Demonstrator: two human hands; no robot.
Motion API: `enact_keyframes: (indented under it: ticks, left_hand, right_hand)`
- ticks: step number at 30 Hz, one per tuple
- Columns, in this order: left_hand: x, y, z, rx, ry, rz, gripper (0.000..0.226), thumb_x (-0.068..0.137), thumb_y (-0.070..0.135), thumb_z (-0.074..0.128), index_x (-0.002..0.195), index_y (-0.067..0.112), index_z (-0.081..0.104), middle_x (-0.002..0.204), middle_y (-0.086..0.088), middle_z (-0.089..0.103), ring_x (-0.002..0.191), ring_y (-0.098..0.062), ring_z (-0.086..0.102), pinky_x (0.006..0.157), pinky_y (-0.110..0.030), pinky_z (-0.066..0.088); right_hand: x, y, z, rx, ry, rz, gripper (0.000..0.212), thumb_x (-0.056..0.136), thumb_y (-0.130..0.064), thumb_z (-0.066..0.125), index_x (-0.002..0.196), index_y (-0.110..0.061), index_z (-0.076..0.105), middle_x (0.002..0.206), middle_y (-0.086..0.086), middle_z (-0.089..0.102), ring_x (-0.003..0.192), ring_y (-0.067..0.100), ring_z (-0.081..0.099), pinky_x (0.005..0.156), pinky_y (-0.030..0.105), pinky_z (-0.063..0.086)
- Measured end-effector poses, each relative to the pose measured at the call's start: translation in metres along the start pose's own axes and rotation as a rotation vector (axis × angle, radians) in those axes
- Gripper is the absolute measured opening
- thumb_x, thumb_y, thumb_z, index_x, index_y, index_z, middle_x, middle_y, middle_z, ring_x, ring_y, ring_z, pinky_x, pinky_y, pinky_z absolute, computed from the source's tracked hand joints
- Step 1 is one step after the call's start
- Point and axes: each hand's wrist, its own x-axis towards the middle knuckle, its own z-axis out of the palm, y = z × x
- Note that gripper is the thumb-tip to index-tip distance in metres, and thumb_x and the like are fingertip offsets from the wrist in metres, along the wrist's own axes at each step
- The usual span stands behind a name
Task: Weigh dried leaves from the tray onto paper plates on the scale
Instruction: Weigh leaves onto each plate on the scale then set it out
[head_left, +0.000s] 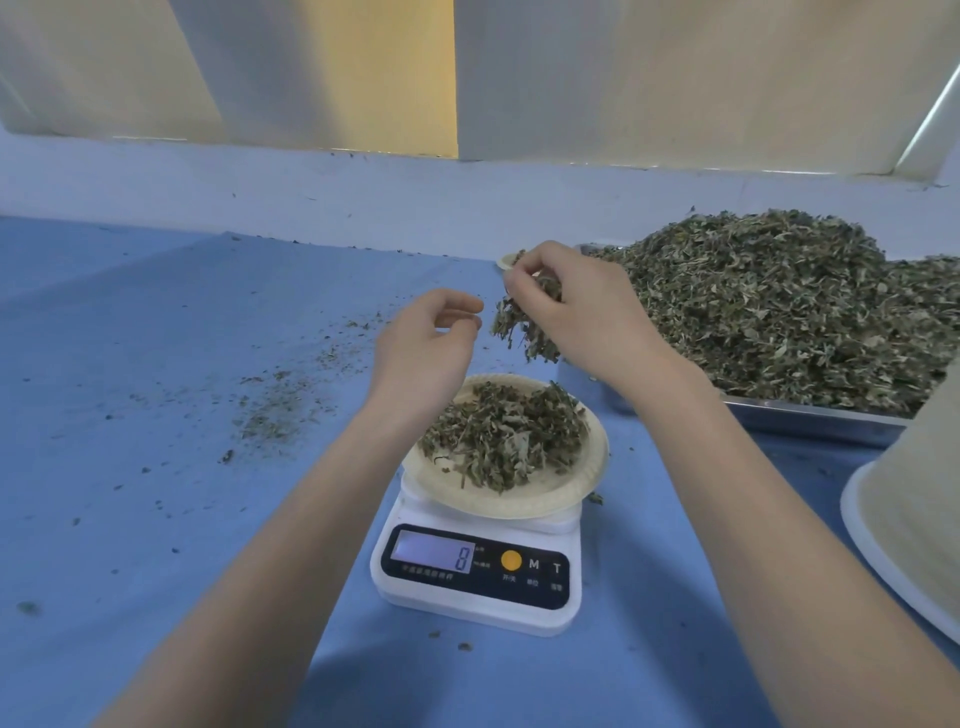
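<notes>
I am holding a bunch of dried leaves (524, 322) in my right hand (576, 306); the fingers are curling round the bunch from above and the loose ends are hanging down below the palm. My left hand (426, 348) is holding nothing; its fingers are loosely bent, the tips pointing toward the bunch, just beside it but not touching it as far as I can see.

The paper plate (571, 488) is sitting on the scale (478, 577), below both hands and closer to my body; it is already carrying a small heap of leaves (504, 436), and the display is showing an 8. The hanging bunch is not directly over the middle of the plate; it is above the plate's far edge, slightly to the far side of it. So I am judging that the coming move is turning on this one relation: the right hand needs to come back toward me and a little down before it is letting go, otherwise some leaves may be falling past the far rim onto the blue surface (156, 415).

The tray (810, 421) with the large pile is lying to the right of my right hand, very near its wrist; my right hand is clearly the nearer one to it, the left hand is well apart from it. Behind my right hand, a second small plate (506, 260) is partly showing.
</notes>
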Motion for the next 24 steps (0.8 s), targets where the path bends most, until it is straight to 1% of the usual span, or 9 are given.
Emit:
enact_keyframes:
  ticks: [3,8,10,13,16,18,20,22,24]
  left_hand:
    - [0.001,0.002,0.004,0.004,-0.019,0.001,0.021,0.094,0.017,0.048,0.094,0.035,0.059,0.098,0.015,0.064,0.094,-0.013,0.062,0.079,-0.033,0.052]
    - [0.003,0.006,0.012,0.034,-0.050,0.025,0.024,0.093,0.016,0.045,0.092,0.037,0.055,0.092,0.017,0.061,0.093,-0.014,0.063,0.084,-0.040,0.053]
    - [0.004,0.007,0.014,0.044,-0.055,0.033,0.024,0.093,0.015,0.045,0.092,0.037,0.055,0.091,0.016,0.060,0.093,-0.015,0.062,0.087,-0.043,0.052]
    - [0.007,0.008,0.020,0.051,-0.072,0.031,0.025,0.093,0.015,0.044,0.090,0.038,0.056,0.091,0.017,0.061,0.095,-0.015,0.062,0.087,-0.041,0.052]
    - [0.014,0.014,0.034,0.086,-0.124,0.050,0.024,0.094,0.015,0.042,0.098,0.033,0.058,0.098,0.013,0.065,0.094,-0.014,0.061,0.081,-0.035,0.053]
    - [0.022,0.020,0.048,0.148,-0.166,0.080,0.026,0.094,0.013,0.040,0.105,0.030,0.057,0.105,0.007,0.064,0.087,-0.011,0.059,0.071,-0.027,0.049]
    - [0.029,0.028,0.062,0.211,-0.224,0.096,0.030,0.094,0.013,0.038,0.114,0.026,0.057,0.111,0.005,0.062,0.075,-0.006,0.055,0.060,-0.020,0.043]
    - [0.033,0.034,0.074,0.247,-0.276,0.099,0.034,0.095,0.012,0.038,0.121,0.023,0.056,0.116,0.002,0.060,0.074,-0.009,0.054,0.063,-0.024,0.043]
    - [0.035,0.036,0.080,0.251,-0.301,0.087,0.034,0.095,0.012,0.039,0.123,0.022,0.056,0.119,0.001,0.059,0.077,-0.013,0.053,0.069,-0.027,0.043]
  right_hand:
    - [-0.001,0.003,-0.002,0.039,0.007,0.020,0.017,0.097,-0.032,0.050,0.094,-0.018,0.058,0.079,0.017,0.063,0.042,0.001,0.040,0.045,0.012,0.033]
    - [-0.003,0.006,-0.003,0.028,0.002,0.013,0.022,0.097,-0.032,0.050,0.099,-0.014,0.061,0.076,0.010,0.063,0.041,0.001,0.040,0.046,0.013,0.033]
    - [-0.004,0.007,-0.004,0.034,-0.007,0.007,0.019,0.097,-0.032,0.050,0.097,-0.016,0.061,0.083,0.014,0.066,0.042,0.001,0.039,0.046,0.013,0.033]
    - [-0.004,0.013,-0.010,0.014,0.003,-0.010,0.017,0.097,-0.031,0.051,0.097,-0.016,0.060,0.085,0.014,0.067,0.043,0.001,0.040,0.048,0.014,0.034]
    - [0.000,0.031,-0.024,-0.158,0.073,0.003,0.018,0.098,-0.027,0.049,0.098,-0.013,0.060,0.072,0.003,0.060,0.046,0.004,0.042,0.050,0.019,0.033]
    - [0.005,0.052,-0.034,-0.360,0.133,0.062,0.021,0.099,-0.025,0.045,0.103,-0.010,0.058,0.075,-0.001,0.055,0.057,0.007,0.046,0.054,0.025,0.034]
    - [0.008,0.075,-0.042,-0.565,0.097,0.162,0.028,0.101,-0.032,0.041,0.111,-0.011,0.057,0.094,0.006,0.059,0.082,0.025,0.057,0.066,0.033,0.045]
    - [0.009,0.095,-0.043,-0.730,-0.154,0.346,0.043,0.100,-0.049,0.034,0.125,-0.021,0.055,0.119,0.014,0.054,0.111,0.033,0.051,0.085,0.042,0.044]
    - [0.007,0.109,-0.038,-0.731,-0.407,0.483,0.051,0.097,-0.061,0.023,0.137,-0.040,0.045,0.142,0.014,0.039,0.132,0.034,0.032,0.102,0.047,0.031]
